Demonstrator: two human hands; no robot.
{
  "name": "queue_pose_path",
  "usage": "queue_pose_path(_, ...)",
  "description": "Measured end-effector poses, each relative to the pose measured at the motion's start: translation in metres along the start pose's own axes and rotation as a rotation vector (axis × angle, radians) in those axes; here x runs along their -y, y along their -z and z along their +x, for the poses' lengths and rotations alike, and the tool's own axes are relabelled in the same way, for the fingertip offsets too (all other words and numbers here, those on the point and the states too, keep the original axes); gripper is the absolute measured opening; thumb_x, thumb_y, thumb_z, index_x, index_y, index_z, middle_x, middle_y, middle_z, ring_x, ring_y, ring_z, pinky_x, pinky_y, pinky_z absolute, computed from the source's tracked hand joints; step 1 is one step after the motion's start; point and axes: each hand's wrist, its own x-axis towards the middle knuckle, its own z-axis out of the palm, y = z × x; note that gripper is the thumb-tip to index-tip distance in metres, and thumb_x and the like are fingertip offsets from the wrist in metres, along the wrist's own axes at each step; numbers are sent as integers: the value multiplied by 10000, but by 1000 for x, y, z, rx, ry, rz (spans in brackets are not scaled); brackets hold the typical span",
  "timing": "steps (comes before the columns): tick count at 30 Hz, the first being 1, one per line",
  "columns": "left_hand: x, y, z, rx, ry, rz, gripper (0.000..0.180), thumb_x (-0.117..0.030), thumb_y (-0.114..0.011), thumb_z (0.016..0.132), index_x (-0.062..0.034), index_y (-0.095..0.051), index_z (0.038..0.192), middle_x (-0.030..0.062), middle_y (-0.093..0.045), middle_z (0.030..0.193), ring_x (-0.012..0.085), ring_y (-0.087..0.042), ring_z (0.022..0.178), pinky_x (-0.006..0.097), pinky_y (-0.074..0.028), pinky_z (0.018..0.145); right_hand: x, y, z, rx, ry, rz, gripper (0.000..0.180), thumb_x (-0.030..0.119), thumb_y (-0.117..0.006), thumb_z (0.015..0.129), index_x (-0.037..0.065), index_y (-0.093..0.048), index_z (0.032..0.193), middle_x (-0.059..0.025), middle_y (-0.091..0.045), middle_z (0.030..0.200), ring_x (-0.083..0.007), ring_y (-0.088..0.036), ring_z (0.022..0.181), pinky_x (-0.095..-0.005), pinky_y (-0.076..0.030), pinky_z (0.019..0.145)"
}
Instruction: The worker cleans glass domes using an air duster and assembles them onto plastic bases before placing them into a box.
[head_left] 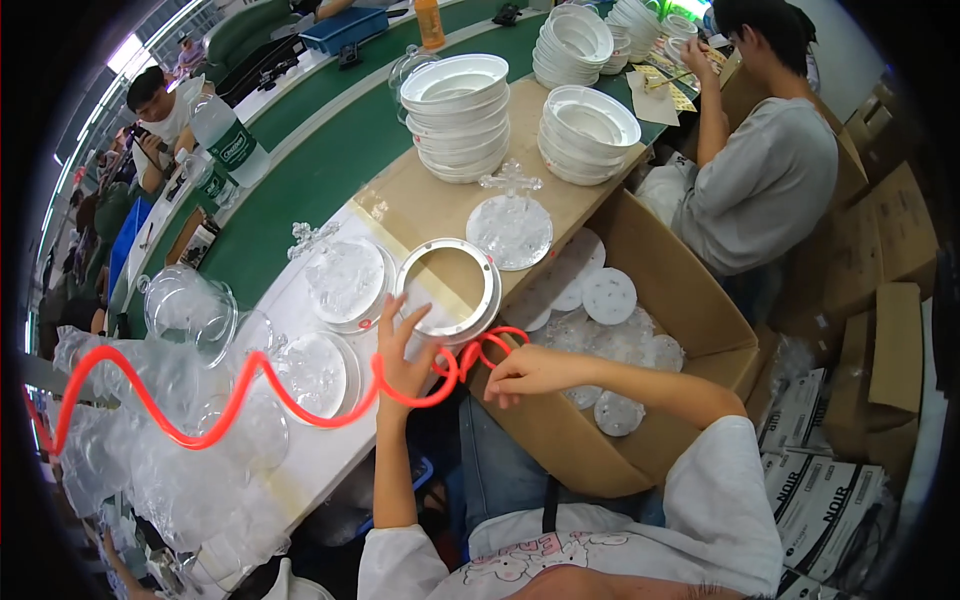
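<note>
My left hand (403, 352) is open, fingers spread, at the near left rim of a round white ring (490, 285) on the table edge. A red coiled hose (215, 428) runs from the far left, passes the left wrist and ends close to my right hand (528, 373). That hand is curled over the edge of an open carton; what its fingers hold, if anything, is hidden. Beyond the ring lies a clear disc (510, 232) with a cross-shaped ornament (512, 180). Left of it, clear pieces rest on white round bases (383, 285).
White ring-shaped bases stand in stacks (458, 110) at the back. The carton (700, 375) at right holds several clear discs (610, 296). Clear domes (190, 305) and plastic bags (200, 490) crowd the left. A co-worker (765, 170) sits at the far right.
</note>
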Motion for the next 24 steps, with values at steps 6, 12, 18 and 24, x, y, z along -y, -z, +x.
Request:
queue_pose_path(6, -31, -23, 9, 125, 33, 133, 577, -399, -765, 607, -169, -585, 1105, 105, -447, 1226, 384, -245, 1284, 701, -142, 939, 54, 105, 0, -1251, 262, -761, 300, 299, -614, 774, 50, -629, 941, -105, -650, 905, -294, -606, 838, -373, -479, 720)
queue_pose_path(12, -24, -37, 20, 135, -41, 315, 214, -197, -685, 714, -155, -662, 923, 67, -513, 1137, 337, -322, 1251, 716, -143, 923, 17, 202, 46, -917, 141, -829, 369, 265, -666, 732, 25, -595, 1003, -153, -628, 863, -255, -608, 778, -349, -485, 704)
queue_pose_path(18, -9, -7, 23, 160, -70, 133, 242, -4, -621, 693, -93, -647, 917, 146, -458, 1239, 403, -304, 1255, 481, -275, 1017, 23, 205, 24, -842, -89, -547, 288, 198, -609, 727, 43, -601, 969, -199, -632, 844, -342, -607, 806, -415, -470, 720)
queue_pose_path(24, -2, -17, 32, 82, -80, 152, 295, 17, -629, 703, -67, -631, 986, 241, -311, 1367, 458, -212, 1293, 473, -265, 1033, 7, 182, 10, -1178, 41, -639, 282, 150, -580, 734, 35, -553, 991, -226, -618, 862, -396, -583, 831, -455, -454, 748)
